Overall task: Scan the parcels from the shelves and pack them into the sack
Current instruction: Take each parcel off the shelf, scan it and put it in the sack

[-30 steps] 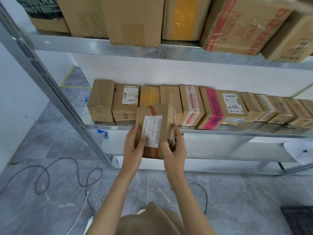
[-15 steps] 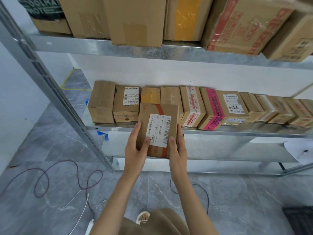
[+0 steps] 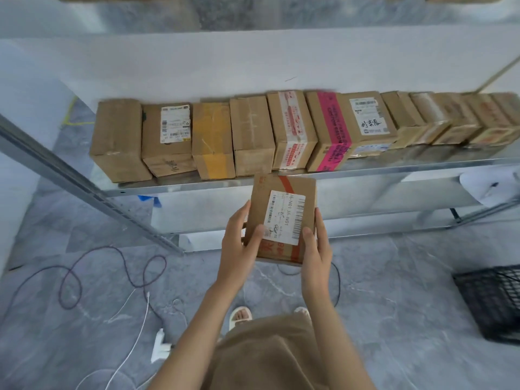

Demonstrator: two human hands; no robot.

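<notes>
The parcel (image 3: pixel 282 218) has come off the shelf (image 3: pixel 394 167) and now sits lower, mid-frame, label up, out over the floor. Left hand (image 3: pixel 239 243) and right hand (image 3: pixel 315 246) both grip its sides, thumbs on top. The view has tipped down, so a black crate (image 3: pixel 492 299) shows at lower right.

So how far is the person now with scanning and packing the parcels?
Early stage, it seems. Done: one parcel is off the shelf. In hand: the left hand and right hand hold it by its sides, label facing up; no scanner or sack is in view, so scanning cannot be confirmed. Left: a full row of parcels waits on the shelf.
</notes>
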